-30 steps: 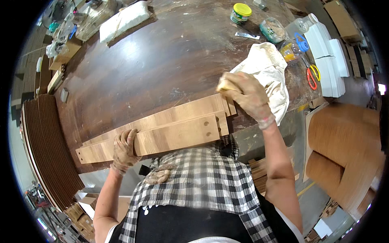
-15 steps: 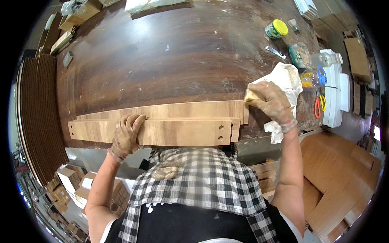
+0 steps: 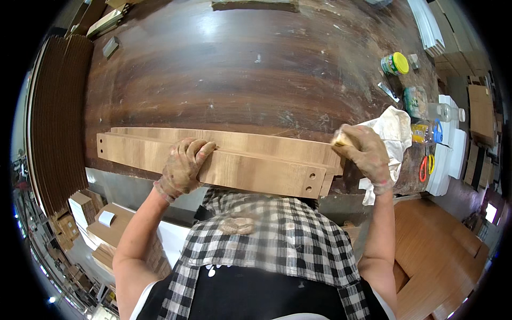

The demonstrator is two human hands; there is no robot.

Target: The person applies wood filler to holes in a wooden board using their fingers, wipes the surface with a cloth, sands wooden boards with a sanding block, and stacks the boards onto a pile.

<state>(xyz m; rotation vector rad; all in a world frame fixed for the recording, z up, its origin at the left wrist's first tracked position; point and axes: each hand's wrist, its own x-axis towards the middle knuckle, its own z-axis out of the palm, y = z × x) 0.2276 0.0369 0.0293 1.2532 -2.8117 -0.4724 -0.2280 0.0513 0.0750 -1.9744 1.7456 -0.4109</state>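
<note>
A long pale wooden board (image 3: pixel 256 170) with two holes near each end lies along the table's near edge. My left hand (image 3: pixel 184 168), gloved, is closed over its upper edge left of the middle. Behind it are more boards, the rearmost one (image 3: pixel 272 142) showing as a long strip. My right hand (image 3: pixel 368 153), also in a stained glove, pinches a small yellowish block (image 3: pixel 342 140) at the far right corner of the rear board. What the block is made of cannot be told. A crumpled white cloth (image 3: pixel 393 130) lies just beyond the right hand.
On the table's right side stand a yellow-lidded jar (image 3: pixel 395 64), a wide clear jar (image 3: pixel 415 102) and bottles (image 3: pixel 424 132), with a utility knife (image 3: pixel 388 92) and scissors (image 3: pixel 424 166). Stacked cardboard (image 3: pixel 61 128) rises on the left. Brown panels (image 3: pixel 442 250) lie below right.
The whole view has turned, so boards and table slope down to the right. My right hand with the block is nearer the rear board's end. My left hand keeps its hold.
</note>
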